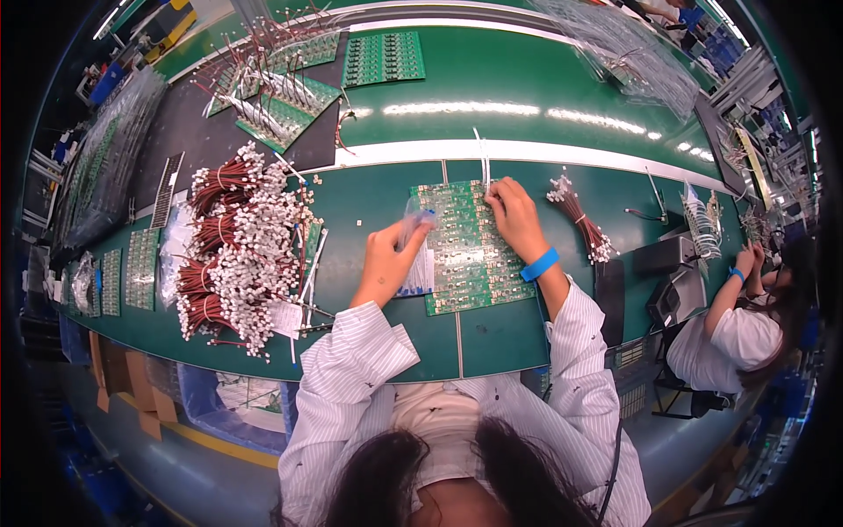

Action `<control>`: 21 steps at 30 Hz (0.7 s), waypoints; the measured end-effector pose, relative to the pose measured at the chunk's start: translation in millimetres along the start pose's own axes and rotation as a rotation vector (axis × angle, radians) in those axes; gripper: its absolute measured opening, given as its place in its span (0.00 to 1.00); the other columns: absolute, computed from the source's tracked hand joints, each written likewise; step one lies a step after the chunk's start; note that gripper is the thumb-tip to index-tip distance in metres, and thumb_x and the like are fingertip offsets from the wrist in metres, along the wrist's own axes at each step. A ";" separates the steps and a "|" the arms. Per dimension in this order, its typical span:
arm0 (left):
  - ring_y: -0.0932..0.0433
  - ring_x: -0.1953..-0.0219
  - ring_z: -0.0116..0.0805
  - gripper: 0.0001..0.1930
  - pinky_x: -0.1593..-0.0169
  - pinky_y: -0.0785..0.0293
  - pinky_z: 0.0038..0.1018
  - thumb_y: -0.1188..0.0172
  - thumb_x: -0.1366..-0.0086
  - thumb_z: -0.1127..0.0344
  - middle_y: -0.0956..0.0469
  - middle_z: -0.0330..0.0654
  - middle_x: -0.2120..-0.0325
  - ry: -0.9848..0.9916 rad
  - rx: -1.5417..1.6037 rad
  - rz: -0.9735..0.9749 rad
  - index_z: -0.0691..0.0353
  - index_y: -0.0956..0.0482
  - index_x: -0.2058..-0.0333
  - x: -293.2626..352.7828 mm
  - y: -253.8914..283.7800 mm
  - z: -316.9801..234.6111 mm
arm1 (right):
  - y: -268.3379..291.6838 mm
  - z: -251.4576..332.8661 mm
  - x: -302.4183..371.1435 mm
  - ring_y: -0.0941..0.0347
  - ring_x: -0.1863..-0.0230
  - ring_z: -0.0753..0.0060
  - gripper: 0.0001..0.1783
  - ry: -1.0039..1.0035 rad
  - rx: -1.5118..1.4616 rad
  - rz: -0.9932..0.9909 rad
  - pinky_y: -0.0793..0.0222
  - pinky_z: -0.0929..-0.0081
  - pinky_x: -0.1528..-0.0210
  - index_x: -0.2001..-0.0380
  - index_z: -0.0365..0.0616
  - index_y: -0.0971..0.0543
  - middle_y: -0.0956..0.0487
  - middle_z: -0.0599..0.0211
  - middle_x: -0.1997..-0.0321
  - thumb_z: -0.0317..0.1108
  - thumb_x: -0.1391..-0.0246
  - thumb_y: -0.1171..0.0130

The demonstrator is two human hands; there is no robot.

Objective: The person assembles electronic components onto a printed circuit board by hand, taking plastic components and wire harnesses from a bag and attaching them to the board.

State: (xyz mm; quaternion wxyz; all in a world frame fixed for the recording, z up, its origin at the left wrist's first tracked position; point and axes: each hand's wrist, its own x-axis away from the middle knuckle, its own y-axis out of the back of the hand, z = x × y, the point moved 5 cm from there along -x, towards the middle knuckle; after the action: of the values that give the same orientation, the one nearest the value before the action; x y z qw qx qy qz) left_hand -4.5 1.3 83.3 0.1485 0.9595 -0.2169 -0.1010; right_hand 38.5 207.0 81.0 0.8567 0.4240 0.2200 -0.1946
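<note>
Left hand [385,263]: clenched on a small clear bag [413,213] with a blue tip, held at the left edge of the circuit board.
Right hand [516,213]: fingertips pressed on the board's top edge, pinching a thin white wire [484,158].
Circuit board [467,255]: green panel lying flat on the green bench [369,198], between both hands.
Left of it: heap of red wires [233,246] with white plugs.

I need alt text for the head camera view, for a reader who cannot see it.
Seen from above, a person in a striped white shirt works on a green circuit board panel on a green workbench: the right hand presses on its top edge, the left hand holds a small clear bag. Bundles of red wires with white connectors lie to the left.
</note>
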 end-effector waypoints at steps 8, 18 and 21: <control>0.45 0.85 0.20 0.10 0.82 0.48 0.24 0.44 0.43 0.63 0.36 0.38 0.90 0.017 -0.011 0.045 0.62 0.21 0.67 3.8 -7.0 -7.0 | -3.2 -1.1 2.6 0.36 0.69 0.53 0.04 0.021 0.053 0.013 0.39 0.64 0.66 0.76 0.37 0.33 0.33 0.58 0.73 0.23 0.56 0.48; 0.44 0.86 0.20 0.10 0.81 0.46 0.24 0.44 0.44 0.63 0.34 0.40 0.90 0.002 -0.040 0.050 0.62 0.21 0.68 3.0 -9.6 -3.0 | -4.3 3.1 1.4 0.36 0.68 0.53 0.04 0.007 0.060 0.012 0.39 0.64 0.64 0.76 0.36 0.33 0.33 0.57 0.73 0.23 0.56 0.49; 0.44 0.86 0.20 0.10 0.81 0.46 0.24 0.44 0.44 0.63 0.34 0.39 0.90 -0.011 -0.048 0.063 0.62 0.21 0.67 2.5 -11.2 -1.6 | -4.7 7.5 0.6 0.36 0.67 0.53 0.03 0.031 0.125 0.007 0.39 0.64 0.64 0.76 0.36 0.32 0.33 0.57 0.72 0.23 0.56 0.49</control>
State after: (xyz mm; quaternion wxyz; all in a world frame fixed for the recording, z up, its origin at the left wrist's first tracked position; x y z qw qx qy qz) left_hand 2.5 10.2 80.8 0.1732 0.9478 -0.2454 -0.1067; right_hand 38.1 198.2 81.7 0.8257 0.4805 0.2192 -0.1983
